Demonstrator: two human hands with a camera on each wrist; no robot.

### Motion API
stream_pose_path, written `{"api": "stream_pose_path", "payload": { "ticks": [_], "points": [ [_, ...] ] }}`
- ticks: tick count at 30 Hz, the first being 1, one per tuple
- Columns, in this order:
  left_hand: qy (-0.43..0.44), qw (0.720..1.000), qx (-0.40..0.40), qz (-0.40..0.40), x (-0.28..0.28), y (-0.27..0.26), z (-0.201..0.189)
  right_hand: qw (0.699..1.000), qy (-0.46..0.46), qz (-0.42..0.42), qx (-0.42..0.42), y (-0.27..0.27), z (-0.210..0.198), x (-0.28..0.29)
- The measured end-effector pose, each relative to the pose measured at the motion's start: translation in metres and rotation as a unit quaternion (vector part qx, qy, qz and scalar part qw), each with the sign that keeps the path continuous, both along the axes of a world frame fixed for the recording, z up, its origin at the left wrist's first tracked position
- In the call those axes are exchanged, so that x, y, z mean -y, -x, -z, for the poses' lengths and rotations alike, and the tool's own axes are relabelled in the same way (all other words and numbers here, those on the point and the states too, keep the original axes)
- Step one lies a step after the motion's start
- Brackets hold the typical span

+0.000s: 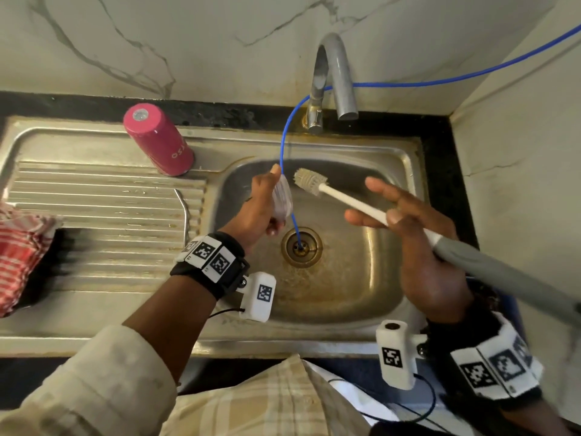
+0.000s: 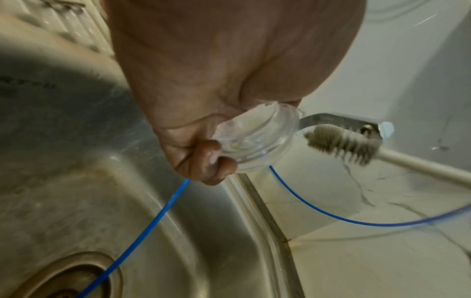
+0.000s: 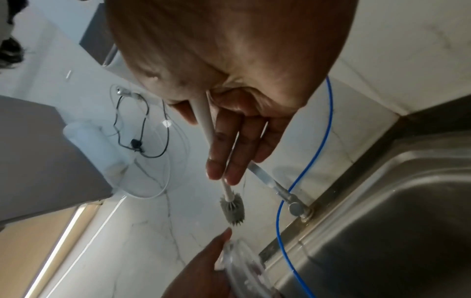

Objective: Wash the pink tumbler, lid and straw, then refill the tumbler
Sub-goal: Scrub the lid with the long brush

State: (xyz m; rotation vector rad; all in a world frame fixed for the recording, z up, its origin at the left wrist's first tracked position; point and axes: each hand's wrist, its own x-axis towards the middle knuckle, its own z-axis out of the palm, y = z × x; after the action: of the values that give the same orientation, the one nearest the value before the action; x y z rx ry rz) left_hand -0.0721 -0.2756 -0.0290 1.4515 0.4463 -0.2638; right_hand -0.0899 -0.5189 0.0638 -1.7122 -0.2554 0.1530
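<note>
The pink tumbler (image 1: 158, 140) stands upside down on the drainboard, at the back. My left hand (image 1: 263, 205) holds the clear lid (image 1: 282, 199) on edge over the sink basin (image 1: 361, 284), gripping its rim (image 2: 257, 139) between thumb and curled fingers. My right hand (image 1: 394, 215) pinches the white shaft of a bottle brush (image 1: 309, 181) with the thumb against straight fingers. The grey brush head (image 2: 341, 144) hangs just right of the lid, apart from it. A thin bent metal straw (image 1: 185, 212) lies on the drainboard ridges.
The tap (image 1: 333, 80) arches over the back of the basin. A blue tube (image 1: 284, 146) runs from the right wall down into the drain (image 1: 301, 247), passing close behind the lid. A red checked cloth (image 1: 22, 247) lies at the far left.
</note>
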Motion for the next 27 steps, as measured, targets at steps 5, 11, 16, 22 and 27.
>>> {"api": "stream_pose_path", "payload": {
  "ticks": [5,11,16,22,27],
  "points": [
    [0.020,0.998,-0.062,-0.026,0.021,-0.001,-0.014,0.999,0.006,-0.002,0.041,0.022,0.015,-0.027],
    [0.023,0.996,-0.080,-0.031,0.030,0.005,-0.008,0.986,0.121,0.029,0.115,0.028,0.009,-0.041],
    [-0.015,0.998,-0.064,-0.011,0.037,0.005,-0.019,0.986,0.092,-0.018,0.135,0.039,0.002,-0.036],
    [-0.031,0.996,-0.075,-0.028,0.050,-0.005,-0.021,0.985,0.066,-0.004,0.160,0.043,-0.010,-0.029],
    [-0.040,0.997,-0.063,-0.033,0.061,-0.008,-0.017,0.989,0.044,0.011,0.138,0.031,-0.017,-0.025]
  ]
}}
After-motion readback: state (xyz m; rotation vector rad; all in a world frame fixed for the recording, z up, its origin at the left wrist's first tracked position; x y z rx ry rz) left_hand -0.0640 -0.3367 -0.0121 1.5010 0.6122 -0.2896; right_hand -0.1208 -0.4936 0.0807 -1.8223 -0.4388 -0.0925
